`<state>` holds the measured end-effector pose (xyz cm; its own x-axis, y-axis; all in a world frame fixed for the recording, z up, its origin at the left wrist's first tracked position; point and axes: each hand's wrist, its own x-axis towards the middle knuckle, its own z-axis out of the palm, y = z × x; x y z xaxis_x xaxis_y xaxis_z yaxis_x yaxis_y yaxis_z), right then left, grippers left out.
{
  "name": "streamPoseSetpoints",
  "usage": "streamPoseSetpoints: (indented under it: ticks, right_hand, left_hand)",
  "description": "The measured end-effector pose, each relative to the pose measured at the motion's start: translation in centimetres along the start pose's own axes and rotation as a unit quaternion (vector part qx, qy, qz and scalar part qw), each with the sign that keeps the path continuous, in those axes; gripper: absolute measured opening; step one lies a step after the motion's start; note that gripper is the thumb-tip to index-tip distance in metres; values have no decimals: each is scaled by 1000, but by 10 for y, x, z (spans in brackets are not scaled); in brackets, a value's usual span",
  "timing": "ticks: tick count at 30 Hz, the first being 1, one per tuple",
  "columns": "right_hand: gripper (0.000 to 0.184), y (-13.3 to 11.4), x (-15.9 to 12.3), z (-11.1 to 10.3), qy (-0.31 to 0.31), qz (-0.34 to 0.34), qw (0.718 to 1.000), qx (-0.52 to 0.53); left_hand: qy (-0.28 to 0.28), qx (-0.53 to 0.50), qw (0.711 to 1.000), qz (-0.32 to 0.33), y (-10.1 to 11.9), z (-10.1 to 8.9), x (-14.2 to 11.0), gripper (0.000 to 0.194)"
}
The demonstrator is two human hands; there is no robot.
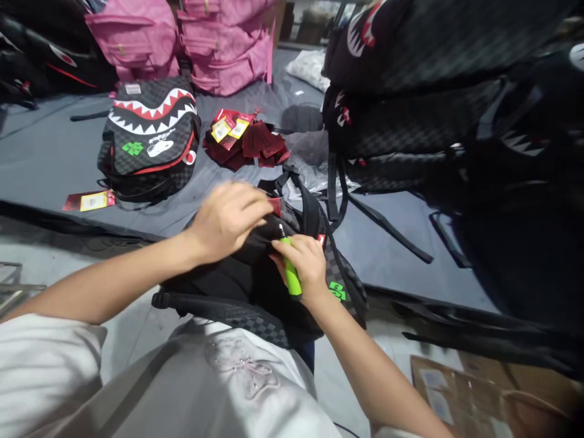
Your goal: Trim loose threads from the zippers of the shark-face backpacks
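Observation:
A black checkered backpack lies on my lap at the table's near edge. My left hand is closed on its top, pinching the dark fabric next to a small red tag. My right hand is wrapped round a bright green lighter-like tool, with its tip held against the same spot on the bag.
A finished shark-mouth backpack lies on the grey table. A pile of red hang tags sits mid-table, one loose tag at left. Pink backpacks stand behind. Black backpacks are stacked at right. A cardboard box is below.

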<state>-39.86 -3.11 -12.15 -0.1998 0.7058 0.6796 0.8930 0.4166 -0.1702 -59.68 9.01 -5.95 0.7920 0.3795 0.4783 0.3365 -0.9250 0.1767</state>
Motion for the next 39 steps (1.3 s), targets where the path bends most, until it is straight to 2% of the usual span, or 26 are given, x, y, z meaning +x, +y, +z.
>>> streamPoseSetpoints:
  ticks: [2,4,7,10,13,16,19,21,23,25,28,34,39]
  right_hand:
    - [24,-3,-1,5,10,8,1000,6]
    - [28,-8,-2,7,22,16,999,40]
    - [30,-11,-10,8,17,34,995,95]
    - [31,-1,-17,5,-38,54,992,111]
    - [39,13,-17,1,-63,102,981,155]
    - [40,23,-11,2,-50,196,959,201]
    - [36,29,-3,3,-51,289,930,220]
    - [26,33,4,0,-76,301,926,213]
    - [20,39,12,-6,-117,273,933,206]
    - [23,44,22,-12,-171,240,932,210]
    - [26,49,34,-18,-230,228,923,209]
    - [28,52,42,-16,-294,193,927,128]
    - [29,47,46,-9,-294,151,939,94]
  left_hand:
    - [-19,34,999,-4,-16,-3,21,44]
    - [-106,58,993,-7,-28,3,42,70]
    - [-215,81,973,-24,-38,28,67,77]
    - [-235,79,969,17,-41,53,77,80]
    - [-238,71,967,55,-39,64,77,108]
    - [-256,122,958,36,-33,67,77,130]
    - [-284,144,948,9,-28,70,81,126]
    - [-294,134,946,2,-27,73,83,117]
    - [-295,125,947,1,-28,74,85,108]
    - [-297,119,947,-2,-30,76,86,102]
    - [-302,110,947,-13,-31,77,88,97]
    - [-310,95,946,-30,-33,78,92,93]
    - [-307,51,949,-44,-38,82,93,91]
